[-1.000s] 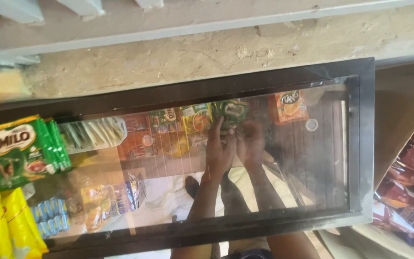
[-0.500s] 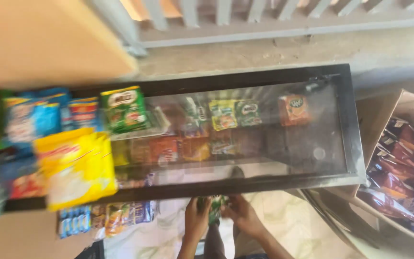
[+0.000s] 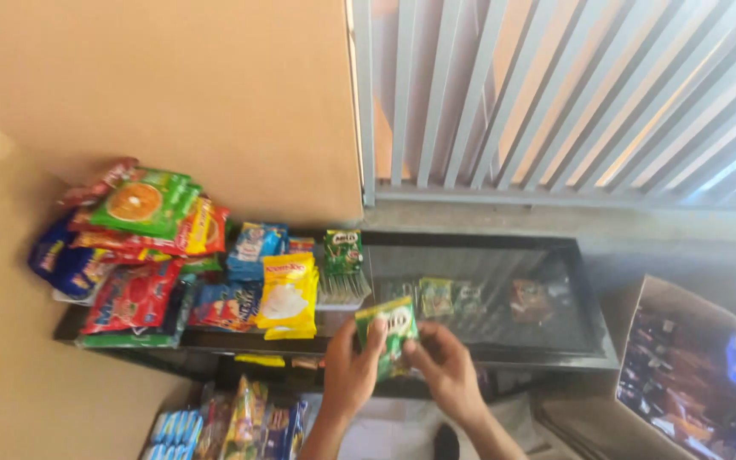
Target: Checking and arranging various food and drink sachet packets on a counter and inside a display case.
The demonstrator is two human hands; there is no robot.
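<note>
Hands (image 3: 402,366) (two), one green sachet (image 3: 388,330) held

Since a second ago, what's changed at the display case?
Both hands, left and right, moved from the glass case top toward the body and now hold a green sachet. View tilted up. The snack packets piled on the case stayed put.

Green sachet strip (image 3: 389,334) held upright above the glass case's front edge
</note>
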